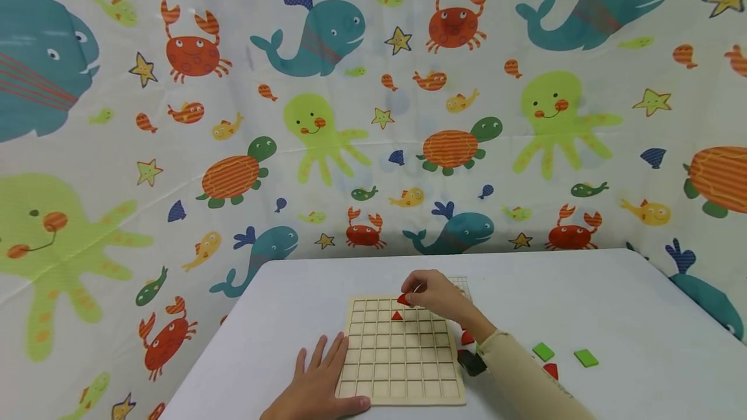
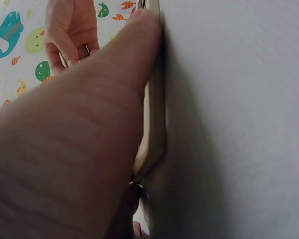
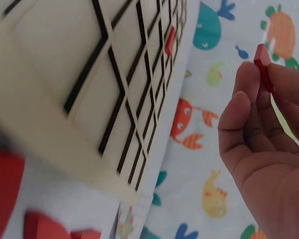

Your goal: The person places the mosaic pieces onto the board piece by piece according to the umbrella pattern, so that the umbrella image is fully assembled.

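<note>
A square wooden grid board (image 1: 403, 355) lies on the white table. My left hand (image 1: 323, 374) rests flat along its left edge, fingers straight, with the thumb at the near edge; the left wrist view shows the thumb (image 2: 134, 45) against the board's side. Over the far rows, my right hand (image 1: 432, 293) pinches a red tile (image 3: 261, 64) between thumb and fingertip, held above the board. One red triangle tile (image 1: 397, 315) sits in a far cell of the grid, just nearer than the held tile.
Right of the board lie green tiles (image 1: 586, 358), a red tile (image 1: 551, 370) and a black piece (image 1: 471, 363), partly behind the right sleeve. A printed grid card (image 1: 461, 282) lies beyond the board, partly covered by the hand. A sea-animal curtain (image 1: 385, 148) hangs behind the table.
</note>
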{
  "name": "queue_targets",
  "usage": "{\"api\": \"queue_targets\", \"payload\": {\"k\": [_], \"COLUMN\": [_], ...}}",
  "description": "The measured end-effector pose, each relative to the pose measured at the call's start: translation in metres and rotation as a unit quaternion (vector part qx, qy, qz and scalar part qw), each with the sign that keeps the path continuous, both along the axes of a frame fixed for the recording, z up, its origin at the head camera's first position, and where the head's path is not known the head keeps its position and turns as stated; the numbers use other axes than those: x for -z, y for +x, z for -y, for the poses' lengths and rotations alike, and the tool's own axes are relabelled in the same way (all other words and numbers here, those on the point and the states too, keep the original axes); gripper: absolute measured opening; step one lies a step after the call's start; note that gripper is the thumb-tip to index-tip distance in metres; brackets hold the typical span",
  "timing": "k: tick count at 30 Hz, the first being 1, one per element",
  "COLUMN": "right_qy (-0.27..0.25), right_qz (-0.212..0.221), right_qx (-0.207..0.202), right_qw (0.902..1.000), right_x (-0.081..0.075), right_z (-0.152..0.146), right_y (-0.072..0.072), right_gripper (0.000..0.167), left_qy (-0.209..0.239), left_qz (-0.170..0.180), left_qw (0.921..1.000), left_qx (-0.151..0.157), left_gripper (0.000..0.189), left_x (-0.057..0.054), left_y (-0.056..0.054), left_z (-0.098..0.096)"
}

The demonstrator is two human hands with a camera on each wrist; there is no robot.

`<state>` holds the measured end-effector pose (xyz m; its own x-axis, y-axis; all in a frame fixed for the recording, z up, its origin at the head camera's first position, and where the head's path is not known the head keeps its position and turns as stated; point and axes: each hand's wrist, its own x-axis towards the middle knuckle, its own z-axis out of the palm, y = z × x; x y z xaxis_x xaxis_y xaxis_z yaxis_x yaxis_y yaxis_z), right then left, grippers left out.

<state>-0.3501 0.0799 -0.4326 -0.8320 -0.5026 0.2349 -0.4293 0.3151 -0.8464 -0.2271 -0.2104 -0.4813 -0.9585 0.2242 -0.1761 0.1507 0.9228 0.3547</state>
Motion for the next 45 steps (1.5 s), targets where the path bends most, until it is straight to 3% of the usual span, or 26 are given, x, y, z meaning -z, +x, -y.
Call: {"api": "queue_targets", "payload": {"k": [7, 13, 22, 35, 45], "right_qy": [0.067, 0.110, 0.165, 0.241, 0.260], "right_qz": [-0.054, -0.081, -0.163, -0.176, -0.124], "right_qx": [-0.060, -0.074, -0.068, -0.066, -0.070], "right_qw": [0.9945, 0.9878, 0.9704, 0.9521, 0.9551], "right_x": [0.006, 0.012, 0.015, 0.015, 0.011], "right_z": [0.032, 0.047, 0.059, 0.064, 0.057], "right_y": [-0.002, 0.003, 0.009, 0.012, 0.016], "right_gripper": [0.008, 0.015, 0.020, 0.021, 0.018], "left_qy": [0.003, 0.002, 0.007, 0.005, -0.004], "left_qz": [-0.004, -0.004, -0.005, -0.007, -0.007], "left_qw": [1.0000, 1.0000, 0.9999, 0.9999, 1.0000], "left_qx": [0.002, 0.006, 0.008, 0.006, -0.001], "left_gripper": [0.128, 0.128, 0.127, 0.127, 0.129], "left_x": [-0.001, 0.001, -0.001, 0.000, 0.000], "left_y": [0.000, 0.001, 0.001, 0.001, 0.002], "left_z": [0.001, 0.001, 0.000, 0.000, -0.001]}}
